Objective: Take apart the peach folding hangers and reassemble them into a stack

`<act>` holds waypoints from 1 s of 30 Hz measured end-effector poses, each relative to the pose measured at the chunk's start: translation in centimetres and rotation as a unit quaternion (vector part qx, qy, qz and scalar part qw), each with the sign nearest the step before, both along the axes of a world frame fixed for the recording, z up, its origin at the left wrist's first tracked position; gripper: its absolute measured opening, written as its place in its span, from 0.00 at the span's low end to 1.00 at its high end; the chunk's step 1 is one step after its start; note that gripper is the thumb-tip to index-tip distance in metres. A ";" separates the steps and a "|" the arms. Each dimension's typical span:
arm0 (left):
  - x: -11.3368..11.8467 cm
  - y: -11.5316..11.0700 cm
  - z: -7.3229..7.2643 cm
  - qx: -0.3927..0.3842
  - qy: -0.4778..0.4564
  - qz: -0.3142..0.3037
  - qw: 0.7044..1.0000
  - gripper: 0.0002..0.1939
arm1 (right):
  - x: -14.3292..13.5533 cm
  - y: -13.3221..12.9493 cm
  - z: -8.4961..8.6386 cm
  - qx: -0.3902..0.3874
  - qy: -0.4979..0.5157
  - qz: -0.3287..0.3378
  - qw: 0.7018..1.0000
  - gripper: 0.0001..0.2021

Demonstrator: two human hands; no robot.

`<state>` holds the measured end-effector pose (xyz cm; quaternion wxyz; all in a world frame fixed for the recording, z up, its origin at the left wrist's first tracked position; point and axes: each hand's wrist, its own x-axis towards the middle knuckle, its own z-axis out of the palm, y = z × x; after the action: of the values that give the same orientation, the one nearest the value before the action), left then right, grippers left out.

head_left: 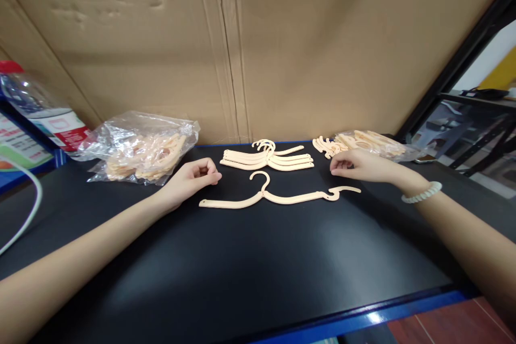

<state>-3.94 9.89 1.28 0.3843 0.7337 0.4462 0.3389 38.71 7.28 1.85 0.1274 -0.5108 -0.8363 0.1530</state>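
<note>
Clothes hanger lies flat just nearside of the fingers, presumably keeping both ends reachable; curvy hook piece at its right end. Left hand, right hand: loosely curled, nothing visibly gripped.

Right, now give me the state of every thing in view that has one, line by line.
Left hand: curled, nothing visibly held
Right hand: curled, nothing visibly held
Front hanger: flat, arms spread
Curved piece: at front hanger's end, attachment unclear
Hanger pile: stacked, hooks overlapping
Small pieces: loosely heaped
Left bag: filled, bulging
Right bag: filled
Bottle: capped
Bracelet: worn
</note>
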 end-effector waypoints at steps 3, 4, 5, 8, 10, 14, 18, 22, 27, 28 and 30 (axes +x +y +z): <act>0.0 -0.1 0.1 -0.002 0.005 -0.006 1.000 0.18 | -0.4 -0.1 0.0 0.003 -0.001 0.001 1.000 0.14; 0.1 -0.1 0.1 -0.001 0.007 -0.008 1.000 0.18 | -0.5 -0.2 0.0 0.004 -0.002 0.002 1.000 0.14; 0.1 -0.1 0.2 0.000 0.008 -0.009 1.000 0.18 | -0.7 -0.2 0.0 0.006 -0.003 0.003 1.000 0.14; 0.2 -0.2 0.2 0.005 0.017 -0.007 1.000 0.18 | -1.0 -0.4 0.1 0.010 -0.006 0.002 1.000 0.14; 0.2 -0.2 0.2 0.008 0.022 -0.003 1.000 0.18 | -1.1 -0.4 0.2 0.007 -0.007 0.002 1.000 0.14; 0.3 -0.3 0.2 0.011 0.031 -0.002 0.999 0.18 | -0.8 -0.3 0.3 0.006 -0.017 0.003 1.000 0.13; 0.2 -0.2 0.0 0.014 0.040 -0.005 0.999 0.17 | -0.6 -0.2 0.1 0.010 -0.021 -0.003 1.000 0.13; 0.1 0.0 -0.2 0.019 0.048 -0.012 0.999 0.17 | -0.6 0.0 -0.2 0.014 -0.024 -0.003 1.000 0.11; 0.0 0.2 -0.3 0.030 0.060 -0.017 0.998 0.17 | -0.9 0.1 -0.4 0.020 -0.020 -0.004 1.000 0.11; 0.0 0.2 -0.3 0.033 0.062 -0.017 0.997 0.17 | -1.0 0.1 -0.3 0.020 -0.019 -0.004 1.000 0.11; 0.1 0.2 -0.3 0.039 0.066 -0.016 0.997 0.17 | -1.2 0.0 -0.2 0.019 -0.017 -0.006 1.000 0.11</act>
<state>-3.89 10.05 0.94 0.3303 0.7761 0.4450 0.3008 37.54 7.28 1.61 0.1237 -0.5161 -0.8379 0.1276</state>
